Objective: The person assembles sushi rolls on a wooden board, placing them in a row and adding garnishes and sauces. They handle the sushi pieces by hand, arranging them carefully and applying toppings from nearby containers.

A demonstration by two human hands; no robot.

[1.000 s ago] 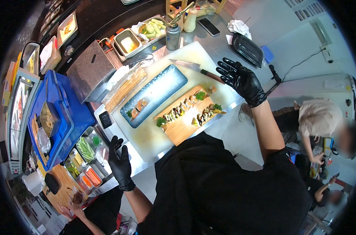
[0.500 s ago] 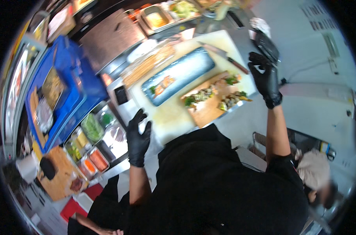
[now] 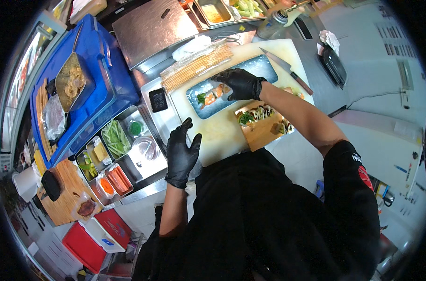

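White cutting board [image 3: 222, 136] on steel counter, blue plate [image 3: 250, 70] holding sushi pieces [image 3: 212, 96], long axis running lower-left to upper-right, right hand [image 3: 241, 83] curled over sushi, left hand [image 3: 181, 154] spread flat at board edge.

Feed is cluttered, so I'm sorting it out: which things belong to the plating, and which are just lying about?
In use: right hand over blue plate with sushi pieces; left hand on cutting board; wooden board of rolls.

Lying about: knife, bamboo mat, blue bin, red box.
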